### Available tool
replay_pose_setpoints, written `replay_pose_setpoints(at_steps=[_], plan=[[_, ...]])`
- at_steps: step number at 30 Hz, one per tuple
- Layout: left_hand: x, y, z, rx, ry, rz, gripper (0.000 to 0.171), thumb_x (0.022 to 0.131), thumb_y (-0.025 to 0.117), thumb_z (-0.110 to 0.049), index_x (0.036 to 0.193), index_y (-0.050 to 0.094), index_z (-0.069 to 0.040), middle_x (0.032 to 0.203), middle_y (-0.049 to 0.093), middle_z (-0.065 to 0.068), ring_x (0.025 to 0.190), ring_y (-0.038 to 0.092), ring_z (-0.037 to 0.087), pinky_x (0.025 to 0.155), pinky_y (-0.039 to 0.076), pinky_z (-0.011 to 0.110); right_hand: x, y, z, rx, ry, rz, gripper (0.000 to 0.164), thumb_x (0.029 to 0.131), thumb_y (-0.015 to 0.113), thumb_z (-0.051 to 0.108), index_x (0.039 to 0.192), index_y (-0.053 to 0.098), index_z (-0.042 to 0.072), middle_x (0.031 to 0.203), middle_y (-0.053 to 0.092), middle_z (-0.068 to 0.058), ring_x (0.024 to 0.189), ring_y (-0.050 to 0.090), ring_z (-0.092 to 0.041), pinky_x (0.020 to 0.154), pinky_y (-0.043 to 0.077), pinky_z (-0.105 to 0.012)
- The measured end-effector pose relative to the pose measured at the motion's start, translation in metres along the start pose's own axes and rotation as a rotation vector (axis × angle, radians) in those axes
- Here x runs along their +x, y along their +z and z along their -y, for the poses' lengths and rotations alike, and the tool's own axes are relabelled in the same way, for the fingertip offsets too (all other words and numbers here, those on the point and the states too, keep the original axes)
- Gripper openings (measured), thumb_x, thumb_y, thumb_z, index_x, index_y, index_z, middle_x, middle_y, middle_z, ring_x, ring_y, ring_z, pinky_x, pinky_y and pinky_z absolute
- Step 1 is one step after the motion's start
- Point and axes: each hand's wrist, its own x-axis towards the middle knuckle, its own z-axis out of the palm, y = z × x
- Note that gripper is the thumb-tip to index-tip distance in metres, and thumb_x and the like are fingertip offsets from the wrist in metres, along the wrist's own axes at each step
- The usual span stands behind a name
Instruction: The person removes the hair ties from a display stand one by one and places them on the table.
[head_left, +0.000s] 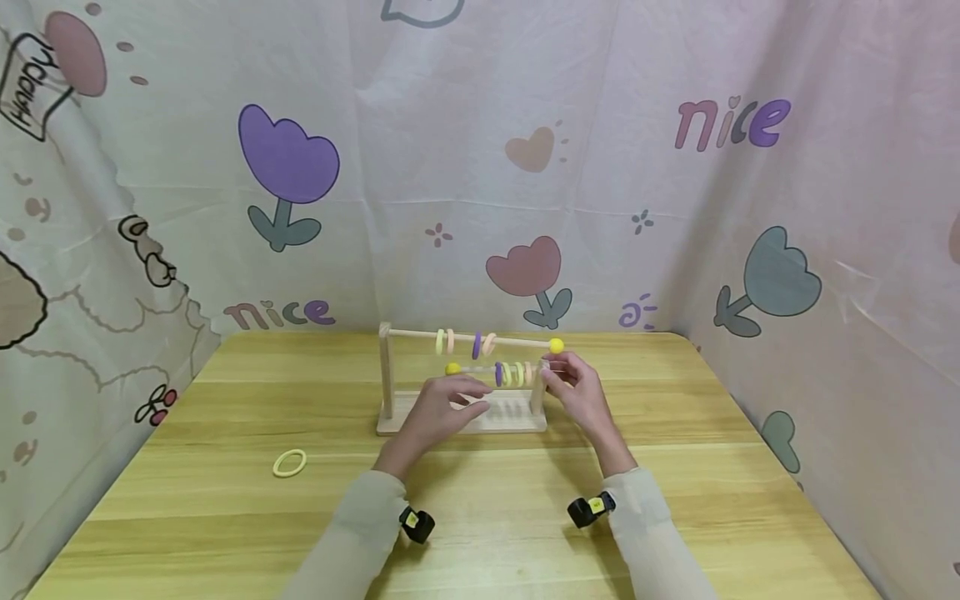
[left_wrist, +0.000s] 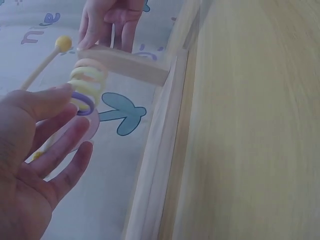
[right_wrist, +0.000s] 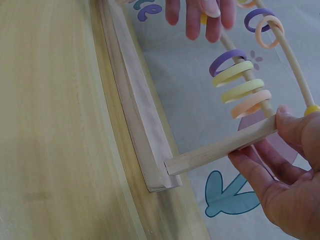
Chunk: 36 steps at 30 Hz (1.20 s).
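A wooden stand (head_left: pixel 465 423) holds two rods at different heights, threaded with coloured rings. My right hand (head_left: pixel 581 392) grips the top of the short wooden post (right_wrist: pixel 220 146), thumb on one side and fingers on the other. The lower rod carries a purple ring (right_wrist: pixel 227 59), two yellow rings (right_wrist: pixel 242 90) and a peach ring (right_wrist: pixel 251 104) near that post. Beside the purple ring, my left hand (head_left: pixel 444 410) has its fingers loosely bent; the right wrist view shows a gap between fingertips and ring. A yellow ball (head_left: pixel 453 368) caps this rod's left end.
The upper rod (head_left: pixel 517 341) bears yellow, peach and purple rings and ends in a yellow ball (head_left: pixel 557 345); a tall post (head_left: pixel 387 375) supports it at left. One loose pale yellow ring (head_left: pixel 278 473) lies on the wooden table (head_left: pixel 187 500). A printed curtain (head_left: pixel 420 167) hangs behind.
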Motion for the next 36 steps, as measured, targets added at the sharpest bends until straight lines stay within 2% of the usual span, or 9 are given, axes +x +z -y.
replay_pose_setpoints(at_steps=[6,13,18,25,31,36], plan=[[0.003,0.013,0.005,-0.057,-0.028,-0.093,0.02,0.087,0.08,-0.002,0.106,0.078,0.004,0.108,0.079,0.017,0.092,0.077,0.031,0.074,0.065,0.033,-0.001,-0.001,0.002,-0.001,0.002,-0.001,0.027,0.1,0.066,0.007,0.126,0.064,-0.001,0.124,0.065,-0.024,0.108,0.065,-0.023,0.09,0.063,-0.03],[0.005,0.025,0.002,-0.054,-0.09,-0.194,0.022,0.088,0.08,-0.005,0.109,0.079,-0.002,0.109,0.079,0.017,0.092,0.078,0.03,0.077,0.066,0.032,-0.001,-0.001,0.002,-0.016,0.011,0.001,0.027,0.101,0.066,0.01,0.127,0.064,0.002,0.125,0.065,-0.023,0.109,0.065,-0.025,0.091,0.063,-0.031],[0.006,0.032,0.002,-0.05,-0.097,-0.248,0.02,0.087,0.081,-0.005,0.107,0.079,0.0,0.107,0.079,0.017,0.092,0.078,0.032,0.076,0.066,0.035,-0.002,-0.001,0.002,-0.014,0.012,-0.001,0.028,0.101,0.066,0.01,0.127,0.064,0.001,0.126,0.065,-0.023,0.11,0.065,-0.025,0.091,0.063,-0.03],[0.01,0.037,0.001,-0.057,-0.127,-0.296,0.02,0.087,0.082,-0.005,0.106,0.079,0.0,0.109,0.079,0.016,0.101,0.076,0.038,0.081,0.066,0.043,0.0,0.0,0.001,0.001,0.004,0.001,0.026,0.1,0.066,0.008,0.126,0.064,0.001,0.124,0.065,-0.023,0.108,0.066,-0.025,0.091,0.063,-0.031],[0.014,0.043,0.001,-0.045,-0.172,-0.326,0.019,0.086,0.083,-0.008,0.104,0.08,-0.003,0.108,0.08,0.013,0.1,0.077,0.032,0.08,0.066,0.038,-0.001,0.0,0.002,0.011,-0.013,0.005,0.026,0.099,0.067,0.005,0.125,0.064,-0.001,0.123,0.066,-0.024,0.107,0.066,-0.025,0.089,0.064,-0.032],[0.017,0.047,0.0,-0.057,-0.177,-0.366,0.014,0.086,0.083,-0.008,0.1,0.081,-0.005,0.103,0.081,0.011,0.093,0.079,0.027,0.076,0.066,0.033,0.0,0.0,0.002,0.007,-0.012,0.002,0.027,0.1,0.066,0.005,0.126,0.064,-0.001,0.124,0.066,-0.024,0.106,0.066,-0.023,0.091,0.064,-0.034]])
